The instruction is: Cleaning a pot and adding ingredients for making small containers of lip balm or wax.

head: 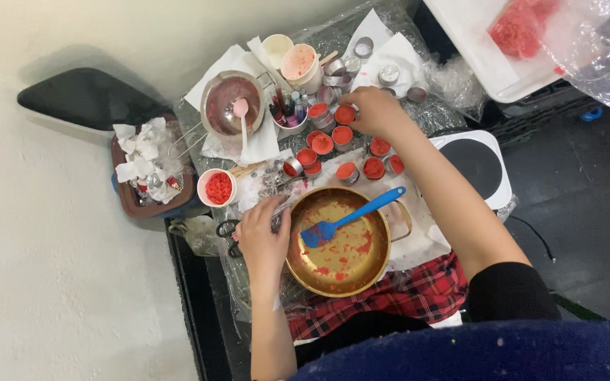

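My left hand (262, 238) rests on the left rim of a brass-coloured pot (338, 271) smeared with red wax. A blue spatula (351, 216) lies in the pot with its handle over the right rim. My right hand (375, 111) reaches to the far side of the table. Its fingers close on a small round tin of red wax (345, 114). Several more small tins filled with red wax (342, 135) stand between my two hands.
A metal bowl holding a pink spoon (231, 103) sits at the back left. A white cup of red flakes (217, 188) stands left of the pot. A brown bin of tissues (151, 169), scissors (229, 231), a white hot plate (480, 166) and empty tins (388, 74) surround it.
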